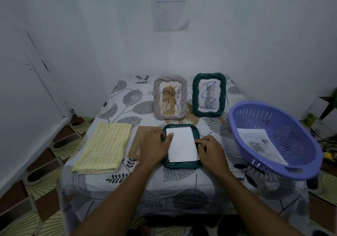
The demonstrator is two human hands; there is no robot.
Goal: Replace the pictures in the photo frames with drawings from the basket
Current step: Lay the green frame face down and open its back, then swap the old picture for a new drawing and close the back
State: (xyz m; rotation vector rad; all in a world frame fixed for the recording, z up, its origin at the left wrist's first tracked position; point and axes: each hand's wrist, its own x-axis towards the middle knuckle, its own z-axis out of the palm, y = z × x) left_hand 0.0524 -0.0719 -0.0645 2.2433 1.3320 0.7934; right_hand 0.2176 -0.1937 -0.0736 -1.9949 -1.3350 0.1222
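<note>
A green frame (182,165) lies flat at the front centre of the desk (182,183), with a white sheet (182,144) laid inside it. The left grip (155,144) is spread, with its fingers pressing the sheet's left edge and the frame rim. The right grip (211,150) is curled at the sheet's right edge; whether it is pinching the sheet cannot be determined. A brown board (138,135) lies under the left grip. The basket (295,126), at right, holds drawings (259,141). Two frames (156,99) stand upright behind.

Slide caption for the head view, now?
Left hand and right hand fit a white sheet into a flat green frame; beige frame and cat frame behind, purple basket beside.
</note>
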